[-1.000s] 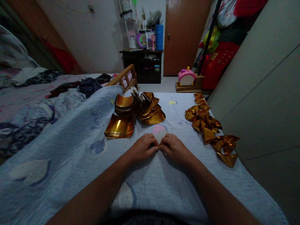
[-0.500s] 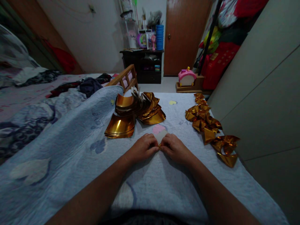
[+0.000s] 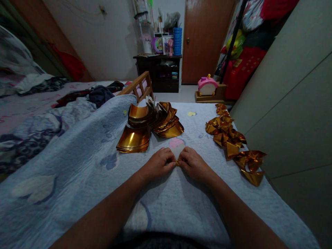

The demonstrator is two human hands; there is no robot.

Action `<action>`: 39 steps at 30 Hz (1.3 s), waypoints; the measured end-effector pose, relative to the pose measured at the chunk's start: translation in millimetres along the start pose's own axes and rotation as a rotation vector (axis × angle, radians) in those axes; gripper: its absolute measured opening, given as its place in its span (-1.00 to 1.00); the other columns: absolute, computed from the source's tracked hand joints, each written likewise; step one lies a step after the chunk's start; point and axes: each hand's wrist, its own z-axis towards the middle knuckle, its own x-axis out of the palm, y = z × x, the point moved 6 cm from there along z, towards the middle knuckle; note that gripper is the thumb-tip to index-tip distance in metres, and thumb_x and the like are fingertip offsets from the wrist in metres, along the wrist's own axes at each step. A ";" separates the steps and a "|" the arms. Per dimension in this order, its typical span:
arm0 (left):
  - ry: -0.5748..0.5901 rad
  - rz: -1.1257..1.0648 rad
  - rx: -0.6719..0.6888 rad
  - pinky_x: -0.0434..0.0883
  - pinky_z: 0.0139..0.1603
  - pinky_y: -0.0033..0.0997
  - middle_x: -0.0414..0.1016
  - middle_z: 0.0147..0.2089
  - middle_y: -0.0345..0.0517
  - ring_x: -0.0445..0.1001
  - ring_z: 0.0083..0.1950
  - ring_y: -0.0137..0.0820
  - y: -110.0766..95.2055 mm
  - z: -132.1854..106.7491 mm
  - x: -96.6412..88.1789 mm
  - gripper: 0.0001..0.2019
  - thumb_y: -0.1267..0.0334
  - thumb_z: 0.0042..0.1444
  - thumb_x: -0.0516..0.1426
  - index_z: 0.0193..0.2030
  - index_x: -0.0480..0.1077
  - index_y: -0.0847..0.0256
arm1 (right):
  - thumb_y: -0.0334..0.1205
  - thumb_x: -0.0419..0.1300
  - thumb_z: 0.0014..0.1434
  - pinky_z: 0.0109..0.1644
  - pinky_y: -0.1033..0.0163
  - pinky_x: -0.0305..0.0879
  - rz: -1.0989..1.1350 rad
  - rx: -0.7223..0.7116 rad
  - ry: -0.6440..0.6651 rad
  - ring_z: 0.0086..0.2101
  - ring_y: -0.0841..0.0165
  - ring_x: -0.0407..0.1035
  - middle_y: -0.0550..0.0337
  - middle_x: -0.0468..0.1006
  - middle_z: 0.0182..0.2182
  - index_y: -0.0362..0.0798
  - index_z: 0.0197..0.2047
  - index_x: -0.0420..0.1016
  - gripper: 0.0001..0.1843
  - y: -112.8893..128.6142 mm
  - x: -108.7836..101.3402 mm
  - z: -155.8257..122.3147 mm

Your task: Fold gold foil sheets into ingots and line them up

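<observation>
My left hand (image 3: 163, 162) and my right hand (image 3: 193, 162) meet at the middle of the bed, thumbs and fingers pinching one sheet of gold foil paper (image 3: 177, 150). Its pale back faces up between my hands, and a narrow gold edge shows at the near side, where my fingertips hold it. Much of the sheet is hidden under my fingers. Beyond my left hand lies a fanned stack of gold foil paper sheets (image 3: 135, 138). Over to the right, several folded gold foil pieces (image 3: 232, 147) lie in a loose row along the bed's edge.
A light blue quilt (image 3: 160, 207) covers the bed. Rumpled clothes (image 3: 100, 95) lie to the left, by a wooden bed rail (image 3: 140, 83). A pale cabinet (image 3: 293, 114) borders the right side. Farther off are a pink toy (image 3: 207, 86), a dark stand (image 3: 166, 81) and a brown door (image 3: 204, 41).
My hands stay almost in place. The fingers of my right hand have shifted slightly, and a little more of the gold edge shows between the fingertips.
</observation>
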 end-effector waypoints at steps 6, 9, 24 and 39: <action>-0.001 -0.005 -0.005 0.30 -0.09 -0.32 0.44 -0.30 -0.12 0.39 -0.14 -0.30 1.8 0.2 0.9 -0.89 0.35 0.17 0.17 -0.39 0.42 0.22 | -0.44 0.22 0.17 -0.12 0.21 0.18 0.020 -0.003 -0.023 -0.21 0.31 0.28 0.14 0.42 -0.29 -0.08 -0.34 0.46 -0.91 0.8 -2.5 -1.0; 0.004 -0.014 -0.004 0.30 -0.08 -0.32 0.44 -0.30 -0.12 0.39 -0.14 -0.30 2.6 0.7 1.7 -0.90 0.35 0.16 0.18 -0.38 0.43 0.22 | -0.42 0.24 0.18 -0.13 0.21 0.18 0.052 -0.011 -0.031 -0.22 0.30 0.29 0.16 0.42 -0.31 -0.08 -0.32 0.50 -0.93 2.8 -2.8 -0.9; -0.008 -0.008 -0.002 0.31 -0.09 -0.31 0.45 -0.30 -0.12 0.40 -0.15 -0.30 0.7 1.3 0.3 -0.86 0.30 0.19 0.16 -0.40 0.43 0.21 | -0.48 0.21 0.17 -0.13 0.22 0.16 0.067 0.006 -0.046 -0.23 0.32 0.29 0.17 0.43 -0.32 -0.07 -0.39 0.46 -0.85 -1.2 1.1 2.0; -0.012 0.019 -0.026 0.31 -0.07 -0.30 0.45 -0.29 -0.11 0.41 -0.13 -0.28 3.5 1.2 2.3 -0.89 0.33 0.18 0.16 -0.39 0.43 0.21 | -0.47 0.22 0.12 -0.16 0.22 0.20 0.050 0.010 -0.034 -0.24 0.32 0.30 0.16 0.43 -0.31 -0.05 -0.42 0.39 -0.85 -0.1 -2.6 -0.3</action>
